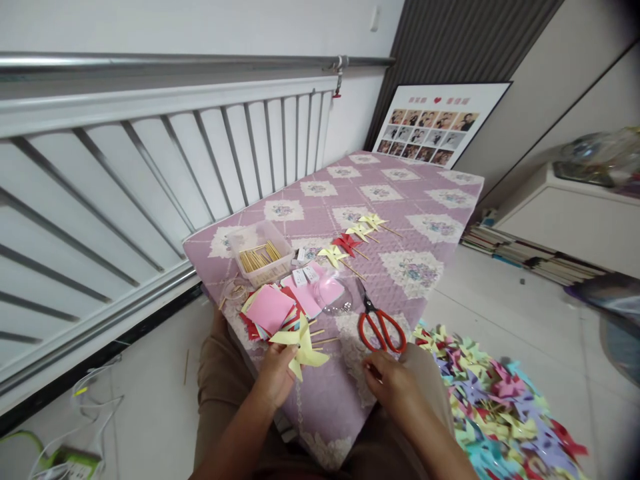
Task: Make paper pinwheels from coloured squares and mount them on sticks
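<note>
My left hand (278, 375) pinches a pale yellow paper pinwheel (306, 353) near its middle, over the near end of the table. Close to the table's right edge, my right hand (384, 379) is closed, fingertips together; whatever they may hold is too small to make out. Just beyond it lie scissors (382, 329) with red-orange handles, blades pointing away. A stack of coloured paper squares (271, 309), pink on top, sits behind the pinwheel. Several thin wooden sticks (325, 341) lie beside it. A clear round dish (334, 297) holds small metal bits.
A plastic box (260, 257) of wooden sticks stands at the table's left. Finished pinwheels, yellow (333, 255) and red (347, 244), lie in a row farther back. On the floor at right is a big pinwheel heap (493, 407). A white radiator (200, 153) borders the left side.
</note>
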Motion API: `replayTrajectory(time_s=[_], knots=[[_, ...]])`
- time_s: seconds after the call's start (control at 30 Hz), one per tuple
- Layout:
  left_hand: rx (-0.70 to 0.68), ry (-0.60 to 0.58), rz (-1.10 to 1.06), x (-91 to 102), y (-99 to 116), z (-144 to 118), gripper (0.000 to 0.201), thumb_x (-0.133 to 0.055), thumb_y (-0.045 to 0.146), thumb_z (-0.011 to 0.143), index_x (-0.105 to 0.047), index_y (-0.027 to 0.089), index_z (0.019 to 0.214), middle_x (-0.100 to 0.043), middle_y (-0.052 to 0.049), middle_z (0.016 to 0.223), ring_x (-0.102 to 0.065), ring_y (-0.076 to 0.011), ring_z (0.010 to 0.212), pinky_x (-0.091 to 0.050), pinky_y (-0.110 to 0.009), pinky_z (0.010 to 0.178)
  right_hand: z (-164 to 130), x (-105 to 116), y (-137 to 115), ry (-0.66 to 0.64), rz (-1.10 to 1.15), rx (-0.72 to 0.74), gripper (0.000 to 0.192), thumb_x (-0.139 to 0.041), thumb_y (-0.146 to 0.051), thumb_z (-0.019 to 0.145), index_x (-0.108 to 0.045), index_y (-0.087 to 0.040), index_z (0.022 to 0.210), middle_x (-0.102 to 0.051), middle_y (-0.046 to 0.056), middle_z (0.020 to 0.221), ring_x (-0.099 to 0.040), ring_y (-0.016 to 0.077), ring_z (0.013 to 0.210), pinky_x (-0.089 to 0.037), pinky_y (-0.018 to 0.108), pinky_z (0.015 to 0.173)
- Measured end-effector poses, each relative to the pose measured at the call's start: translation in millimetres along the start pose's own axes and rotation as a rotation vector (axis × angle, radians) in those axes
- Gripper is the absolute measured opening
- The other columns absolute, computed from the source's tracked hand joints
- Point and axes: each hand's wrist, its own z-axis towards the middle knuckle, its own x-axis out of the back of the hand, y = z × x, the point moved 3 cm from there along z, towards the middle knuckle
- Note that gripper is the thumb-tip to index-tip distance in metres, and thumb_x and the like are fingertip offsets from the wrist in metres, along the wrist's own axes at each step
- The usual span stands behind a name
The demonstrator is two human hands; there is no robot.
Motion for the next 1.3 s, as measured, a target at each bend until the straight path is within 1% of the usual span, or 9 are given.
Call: replayTrajectory(time_s=[0.1,0.23,0.3,0.37,0.47,0.57,0.73,0.87,1.3], knots=[[-0.001,-0.058,-0.053,-5.7,1.3,-3.3,0.034,-0.084,0.025,0.057,-0.069,0.017,0.086,-0.070,-0.001,0.077,-0.062,-0.0134,0.061,-0.044,-0.023,0.055,6.6,-9.5,4.7,0.005,0.092,-0.028,0.022,-0.046,-0.025,0.080,-0.059,-0.020,0.063,-0.064,0.007,0.063,-0.060,0.0216,0.060,-0.045,0.032,0.057],[0.036,-0.161,-0.156,-15.7,5.5,-9.9,0.033,-0.086,0.022,0.057,-0.069,0.018,0.085,-0.069,0.000,0.076,-0.061,-0.0112,0.063,-0.045,-0.021,0.058,6.5,-7.4,2.5,0.052,0.272,-0.109,0.020,-0.052,-0.034,0.080,-0.057,-0.021,0.065,-0.062,0.005,0.066,-0.058,0.0214,0.064,-0.045,0.033,0.061],[0.080,-0.237,-0.201,-23.8,8.8,-14.4,0.031,-0.088,0.024,0.056,-0.067,0.017,0.078,-0.066,0.002,0.068,-0.059,-0.0094,0.060,-0.044,-0.020,0.057,3.4,-4.3,-9.8,0.025,0.429,-0.181,0.025,-0.053,-0.038,0.084,-0.054,-0.022,0.065,-0.056,0.001,0.061,-0.052,0.0179,0.059,-0.042,0.030,0.057],[0.125,-0.336,-0.216,-32.9,11.6,-18.9,0.030,-0.088,0.027,0.058,-0.064,0.017,0.072,-0.060,0.004,0.063,-0.056,-0.0084,0.057,-0.043,-0.020,0.055,-0.1,-2.6,-30.1,-0.085,0.667,-0.238,0.028,-0.053,-0.044,0.087,-0.056,-0.021,0.070,-0.055,-0.001,0.062,-0.050,0.0155,0.058,-0.041,0.027,0.056],[0.148,-0.432,-0.208,-42.6,13.0,-23.4,0.031,-0.087,0.030,0.061,-0.060,0.016,0.068,-0.057,0.003,0.064,-0.058,-0.0107,0.063,-0.043,-0.022,0.058,-4.8,0.3,-61.5,-0.188,1.023,-0.373,0.037,-0.058,-0.055,0.084,-0.061,-0.020,0.096,-0.058,-0.003,0.064,-0.048,0.0128,0.053,-0.041,0.025,0.052],[0.127,-0.487,-0.184,-46.4,11.3,-26.0,0.033,-0.087,0.031,0.061,-0.057,0.016,0.065,-0.056,0.002,0.069,-0.058,-0.0122,0.070,-0.044,-0.024,0.063,-7.3,1.8,-82.6,-0.228,1.200,-0.427,0.043,-0.068,-0.059,0.076,-0.064,-0.019,0.093,-0.057,-0.004,0.061,-0.047,0.0110,0.053,-0.040,0.023,0.052],[0.116,-0.559,-0.182,-47.0,8.6,-30.3,0.030,-0.086,0.031,0.063,-0.060,0.017,0.067,-0.056,0.002,0.073,-0.058,-0.0115,0.068,-0.044,-0.024,0.062,-9.7,-0.5,-93.8,-0.239,1.332,-0.479,0.039,-0.070,-0.057,0.077,-0.064,-0.018,0.080,-0.054,-0.005,0.057,-0.042,0.0075,0.049,-0.035,0.019,0.048],[0.122,-0.568,-0.161,-46.9,10.2,-32.6,0.030,-0.086,0.031,0.062,-0.061,0.017,0.068,-0.056,0.001,0.073,-0.059,-0.0130,0.070,-0.046,-0.025,0.062,-10.5,-1.6,-99.5,-0.249,1.378,-0.520,0.042,-0.069,-0.058,0.077,-0.063,-0.017,0.080,-0.052,-0.006,0.055,-0.039,0.0064,0.046,-0.032,0.018,0.044],[0.094,-0.423,-0.055,-48.0,18.7,-37.8,0.036,-0.090,0.033,0.052,-0.060,0.016,0.063,-0.057,0.002,0.071,-0.053,-0.0085,0.056,-0.041,-0.022,0.053,-10.1,-1.6,-111.5,-0.271,1.246,-0.549,0.048,-0.065,-0.066,0.074,-0.060,-0.018,0.075,-0.046,-0.009,0.051,-0.033,0.0051,0.043,-0.026,0.016,0.042]])
